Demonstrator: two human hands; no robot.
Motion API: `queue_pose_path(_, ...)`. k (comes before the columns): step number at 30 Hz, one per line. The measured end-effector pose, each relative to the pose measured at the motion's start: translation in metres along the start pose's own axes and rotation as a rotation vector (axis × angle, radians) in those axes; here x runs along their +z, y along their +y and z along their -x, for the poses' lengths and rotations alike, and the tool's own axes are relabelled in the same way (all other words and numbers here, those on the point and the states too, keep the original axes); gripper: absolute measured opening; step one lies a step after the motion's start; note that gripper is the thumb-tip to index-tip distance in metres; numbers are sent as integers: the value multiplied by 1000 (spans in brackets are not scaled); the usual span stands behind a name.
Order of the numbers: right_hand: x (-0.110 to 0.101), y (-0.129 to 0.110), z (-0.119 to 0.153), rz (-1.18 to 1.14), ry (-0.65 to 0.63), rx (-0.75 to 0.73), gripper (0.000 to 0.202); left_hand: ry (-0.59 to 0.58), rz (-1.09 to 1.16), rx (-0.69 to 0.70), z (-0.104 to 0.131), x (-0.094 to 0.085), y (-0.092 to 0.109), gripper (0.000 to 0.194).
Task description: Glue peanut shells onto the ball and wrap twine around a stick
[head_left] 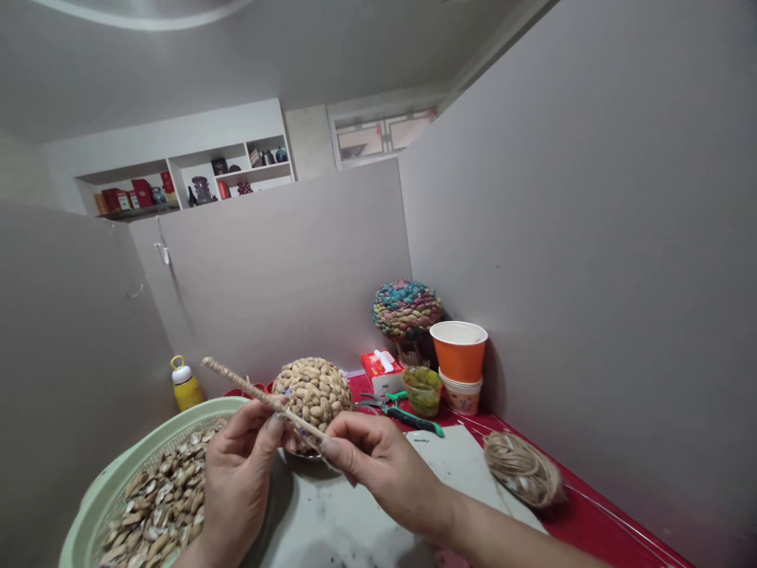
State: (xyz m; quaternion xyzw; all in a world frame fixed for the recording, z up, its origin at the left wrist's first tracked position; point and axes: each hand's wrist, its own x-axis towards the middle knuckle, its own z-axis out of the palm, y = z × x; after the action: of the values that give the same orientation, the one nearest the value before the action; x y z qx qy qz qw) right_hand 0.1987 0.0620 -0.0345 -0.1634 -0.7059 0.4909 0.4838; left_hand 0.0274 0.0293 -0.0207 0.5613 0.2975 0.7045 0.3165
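A thin rod wrapped in tan twine slants across the middle of the head view, its far end up to the left. My left hand pinches it near its middle. Thumb and fingers of my right hand are closed on its lower right end, where a loose strand seems to hang. Just behind the rod, a ball covered in peanut shells rests on a bowl-like base, partly hidden by my hands. A bundle of twine lies to the right of my right hand.
A green basket of shell halves stands at left, by a yellow bottle. Behind the grey board are green-handled pliers, a tissue pack, a tub, orange paper cups and a coloured ball ornament. Grey panels enclose the table.
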Motion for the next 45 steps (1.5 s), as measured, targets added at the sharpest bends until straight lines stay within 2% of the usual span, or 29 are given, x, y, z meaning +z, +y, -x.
queue_pose_path(6, -4, 4, -2, -246, -162, 130, 44, 31, -8, 4, 0, -4, -5, 19)
queue_pose_path(12, -5, 10, -4, -490, -271, 246, 42, 8, -12, -19, 2, -2, -1, 30)
queue_pose_path(20, -7, 8, -4, -603, -365, 353, 42, -42, -65, -7, 4, -3, 3, 21)
queue_pose_path(23, -5, 6, -4, -436, -309, 285, 41, -16, -77, 2, 3, -2, 2, 20)
queue_pose_path(27, 0, 0, -2, -37, -22, 8, 35, 26, -82, 15, 0, -2, 1, 21)
queue_pose_path(29, 2, -2, -1, 49, 37, -51, 38, 28, -86, 26, 0, -2, 1, 21)
queue_pose_path(38, -2, -3, 0, -54, -51, 27, 42, -12, -116, 45, 2, -5, -1, 22)
queue_pose_path(42, -3, -1, -2, -221, -125, 91, 44, -36, -50, 38, 2, -5, -1, 20)
queue_pose_path(45, -6, 3, -4, -416, -258, 190, 40, -46, -27, 22, 3, -4, 0, 16)
